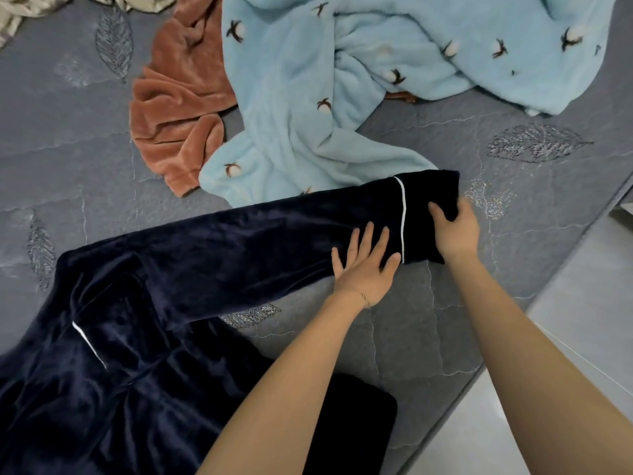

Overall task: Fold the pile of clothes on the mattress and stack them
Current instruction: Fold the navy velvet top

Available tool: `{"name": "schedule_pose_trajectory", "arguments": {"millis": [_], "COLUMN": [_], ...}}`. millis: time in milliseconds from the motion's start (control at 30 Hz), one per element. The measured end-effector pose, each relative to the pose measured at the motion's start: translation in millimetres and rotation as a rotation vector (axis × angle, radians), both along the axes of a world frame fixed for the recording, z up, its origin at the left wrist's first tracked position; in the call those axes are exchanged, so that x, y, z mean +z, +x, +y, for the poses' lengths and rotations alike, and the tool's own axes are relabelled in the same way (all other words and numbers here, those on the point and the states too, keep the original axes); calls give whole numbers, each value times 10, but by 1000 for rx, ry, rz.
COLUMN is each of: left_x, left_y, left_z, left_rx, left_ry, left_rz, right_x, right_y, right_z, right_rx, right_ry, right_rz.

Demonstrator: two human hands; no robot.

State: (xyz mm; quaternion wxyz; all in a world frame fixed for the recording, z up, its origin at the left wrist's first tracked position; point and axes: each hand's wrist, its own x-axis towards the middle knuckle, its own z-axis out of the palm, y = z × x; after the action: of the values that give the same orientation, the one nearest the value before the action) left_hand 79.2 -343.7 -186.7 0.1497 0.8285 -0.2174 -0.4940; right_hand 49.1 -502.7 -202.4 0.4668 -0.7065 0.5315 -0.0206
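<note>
left hand [364, 265] flat, fingers spread, pinning navy plush sleeve [239, 234] on grey quilted mattress [411, 337] | right hand [457, 231] pinches white-piped cuff [424, 192], likely pulling it straight for folding

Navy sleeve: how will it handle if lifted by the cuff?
Probably floppy: the navy sleeve lies creased and flat on the mattress, so it would likely droop from the right hand gripping the cuff. Its plush, shiny pile suggests some weight and perhaps slip under the flat left hand.
</note>
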Motion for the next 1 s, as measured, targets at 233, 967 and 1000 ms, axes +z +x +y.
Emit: {"name": "schedule_pose_trajectory", "arguments": {"millis": [233,967,1000], "left_x": [456,983,997], "left_y": [126,549,529], "left_z": [-30,2643,2811], "left_rx": [913,1586,1621], "left_ry": [-463,-765,-763], "left_rz": [331,-245,-268], "right_x": [570,712,711], "right_y": [65,561,576], "right_z": [395,2506,2634], "right_rx": [71,708,733], "right_ry": [50,-10,-28], "right_rz": [-278,-201,-188]}}
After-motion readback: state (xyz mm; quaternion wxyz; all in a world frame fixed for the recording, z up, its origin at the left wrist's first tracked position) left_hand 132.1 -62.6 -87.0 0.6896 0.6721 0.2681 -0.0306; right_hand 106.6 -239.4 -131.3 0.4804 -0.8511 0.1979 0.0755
